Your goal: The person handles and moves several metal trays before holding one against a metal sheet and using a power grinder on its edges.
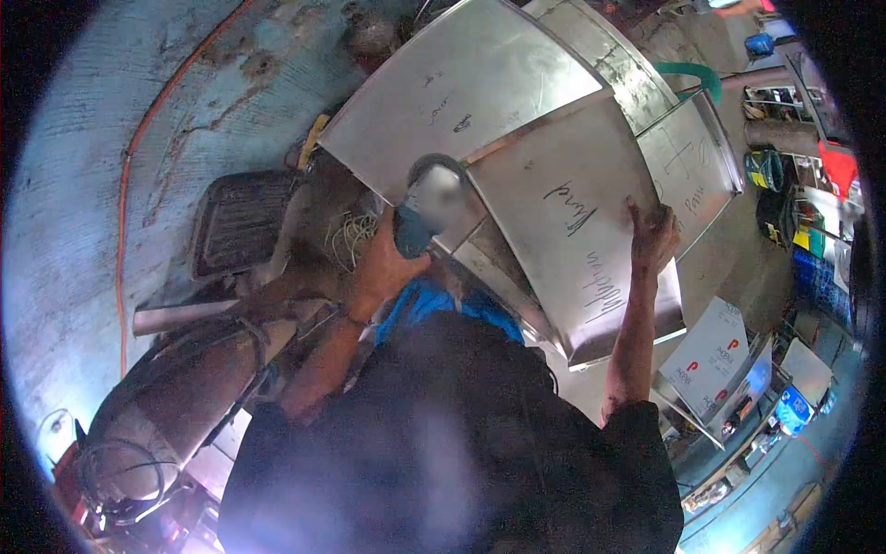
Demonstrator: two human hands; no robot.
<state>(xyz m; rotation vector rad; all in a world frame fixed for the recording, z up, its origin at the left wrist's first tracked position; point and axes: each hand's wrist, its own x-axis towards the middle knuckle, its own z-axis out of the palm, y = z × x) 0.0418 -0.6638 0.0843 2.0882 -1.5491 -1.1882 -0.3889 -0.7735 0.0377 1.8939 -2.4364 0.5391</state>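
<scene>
My left hand (386, 261) is closed around a dark teal object (414, 231). Above it is a blurred pale round area with a dark curved rim, so I cannot make out its exact kind. My right hand (653, 238) grips the right edge of a folded sheet-metal panel (563, 203), thumb on its face. Black handwriting runs down this panel, which tilts in front of me. Behind it and to the left leans a larger shiny metal panel (480, 88). A further metal panel (688, 157) with writing shows past my right hand.
At left lie a brown cylinder (175, 397), a black ribbed pad (242, 222) and tangled wire (353, 237). An orange cable (125, 194) runs along the blue surface. Printed white sheets (706, 365) stand at right, near a blue container (794, 409).
</scene>
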